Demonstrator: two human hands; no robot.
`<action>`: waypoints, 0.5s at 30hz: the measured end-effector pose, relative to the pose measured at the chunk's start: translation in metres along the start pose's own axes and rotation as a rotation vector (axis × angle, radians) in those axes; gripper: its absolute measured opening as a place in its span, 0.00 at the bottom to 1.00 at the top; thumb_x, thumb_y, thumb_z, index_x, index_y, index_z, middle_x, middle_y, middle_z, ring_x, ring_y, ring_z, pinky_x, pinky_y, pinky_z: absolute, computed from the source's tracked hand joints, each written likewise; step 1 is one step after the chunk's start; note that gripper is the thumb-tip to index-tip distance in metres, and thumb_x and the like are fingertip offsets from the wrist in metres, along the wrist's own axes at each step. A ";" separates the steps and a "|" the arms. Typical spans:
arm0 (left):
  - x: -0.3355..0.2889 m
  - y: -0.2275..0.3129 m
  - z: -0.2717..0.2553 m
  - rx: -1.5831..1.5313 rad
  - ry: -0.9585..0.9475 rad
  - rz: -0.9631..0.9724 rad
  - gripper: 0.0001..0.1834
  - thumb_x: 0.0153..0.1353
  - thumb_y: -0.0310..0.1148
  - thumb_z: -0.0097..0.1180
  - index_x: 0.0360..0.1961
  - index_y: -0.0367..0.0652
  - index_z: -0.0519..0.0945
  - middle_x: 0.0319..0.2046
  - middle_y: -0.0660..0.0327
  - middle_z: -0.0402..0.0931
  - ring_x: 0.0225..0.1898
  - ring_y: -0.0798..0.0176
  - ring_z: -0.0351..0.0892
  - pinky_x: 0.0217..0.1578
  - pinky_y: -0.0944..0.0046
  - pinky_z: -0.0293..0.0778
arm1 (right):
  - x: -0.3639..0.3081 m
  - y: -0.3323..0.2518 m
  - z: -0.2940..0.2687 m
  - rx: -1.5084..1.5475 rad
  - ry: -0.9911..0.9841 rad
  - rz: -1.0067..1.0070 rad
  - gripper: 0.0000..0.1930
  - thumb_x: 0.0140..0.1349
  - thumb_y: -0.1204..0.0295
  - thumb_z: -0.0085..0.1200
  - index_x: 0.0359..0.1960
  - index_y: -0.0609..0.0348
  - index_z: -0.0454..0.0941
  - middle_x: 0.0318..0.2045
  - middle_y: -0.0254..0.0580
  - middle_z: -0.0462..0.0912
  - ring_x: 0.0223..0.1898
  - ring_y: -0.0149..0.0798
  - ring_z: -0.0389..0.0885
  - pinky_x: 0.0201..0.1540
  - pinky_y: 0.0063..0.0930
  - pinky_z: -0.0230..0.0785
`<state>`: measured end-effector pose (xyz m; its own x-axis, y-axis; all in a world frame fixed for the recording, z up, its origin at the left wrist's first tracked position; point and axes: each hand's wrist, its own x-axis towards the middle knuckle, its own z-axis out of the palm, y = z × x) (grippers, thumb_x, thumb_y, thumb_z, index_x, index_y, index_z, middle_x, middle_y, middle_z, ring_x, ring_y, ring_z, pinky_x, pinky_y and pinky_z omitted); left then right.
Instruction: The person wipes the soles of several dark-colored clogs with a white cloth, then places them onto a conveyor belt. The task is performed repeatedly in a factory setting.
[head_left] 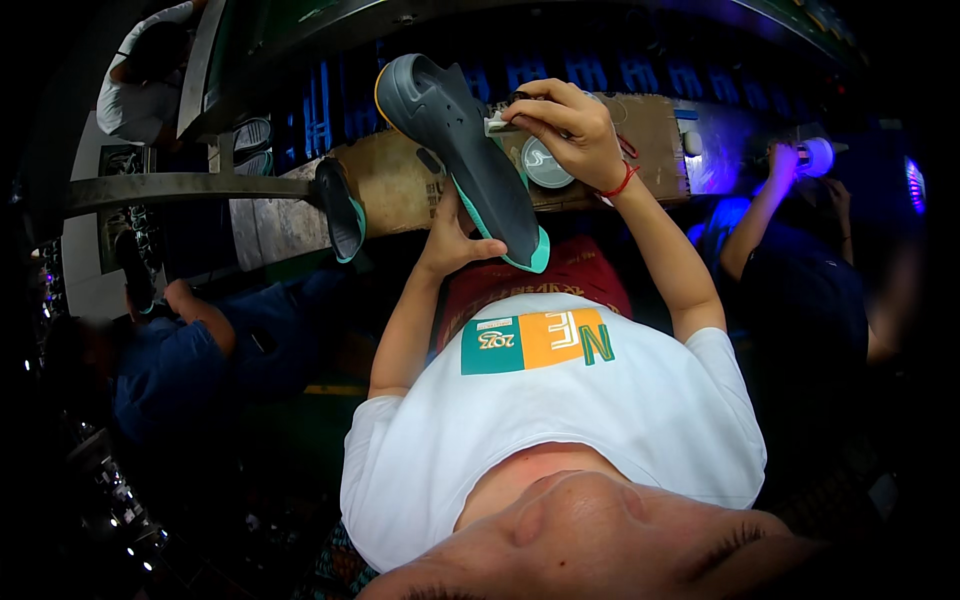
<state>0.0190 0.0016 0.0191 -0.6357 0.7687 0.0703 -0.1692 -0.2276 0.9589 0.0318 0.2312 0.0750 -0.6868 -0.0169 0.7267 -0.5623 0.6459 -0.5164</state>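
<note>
Dim background, violet glare [818, 157] — right, bent edges

A thin red cord bracelet [626, 182] circles the wrist just behind the right hand [575, 130]. Farther back than the left hand [453, 243] is a white T-shirt [560, 410] with short sleeves [728, 395] and a round neckline [545, 446]. Its chest print [540, 343] is teal toward the left hand's side, orange toward the right's, with white and green lettering. Nearer the hands, beyond the hem, shows a dark red garment [597, 277] with gold-toned lettering.
</note>
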 end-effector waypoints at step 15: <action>0.180 0.110 -0.019 0.000 0.191 0.522 0.20 0.45 0.28 0.71 0.40 0.38 0.77 0.26 0.64 0.76 0.30 0.67 0.78 0.35 0.70 0.77 | -0.046 -0.032 -0.066 0.437 0.413 0.439 0.06 0.62 0.81 0.51 0.36 0.65 0.80 0.40 0.38 0.78 0.26 0.21 0.67 0.27 0.12 0.57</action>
<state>-0.1289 0.1036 0.1318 -0.7605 0.4315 0.4852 0.2049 -0.5496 0.8099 0.1119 0.2616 0.0887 -0.7098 0.5167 0.4788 -0.4674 0.1631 -0.8689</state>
